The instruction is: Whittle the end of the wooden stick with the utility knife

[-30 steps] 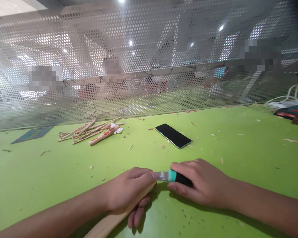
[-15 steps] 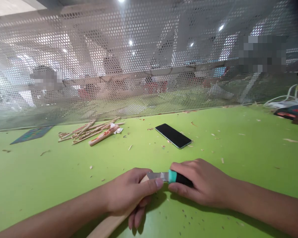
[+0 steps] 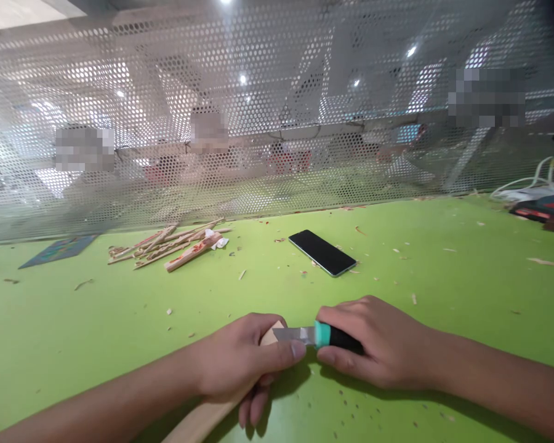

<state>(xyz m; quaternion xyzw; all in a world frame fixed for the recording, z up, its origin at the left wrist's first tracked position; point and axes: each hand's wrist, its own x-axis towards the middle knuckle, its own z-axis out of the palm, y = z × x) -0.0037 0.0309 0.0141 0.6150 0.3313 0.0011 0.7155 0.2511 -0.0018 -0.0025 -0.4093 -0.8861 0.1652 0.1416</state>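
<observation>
My left hand (image 3: 240, 357) is wrapped around a pale wooden stick (image 3: 207, 415), which slants from the bottom edge up to its squared end between thumb and fingers. In my right hand (image 3: 373, 341) is a knife (image 3: 322, 334) with a black and teal handle. Its short metal blade points left and lies against the stick's upper end. The left thumb rests along the blade's near side. Part of the stick is hidden under the left palm, and the right fingers cover much of the handle.
Beyond my hands lies a black phone (image 3: 323, 252) on the green table (image 3: 120, 320). Carved wooden sticks (image 3: 184, 243) are piled further left, near a dark flat card (image 3: 58, 251). Wood shavings are scattered about. A perforated metal screen (image 3: 268, 123) rises behind. A dark red-marked object (image 3: 545, 209) and white cable stand right.
The knife and my right hand have shifted slightly toward the right and down. More of the stick's end now shows beside the blade. My left hand has hardly moved.
</observation>
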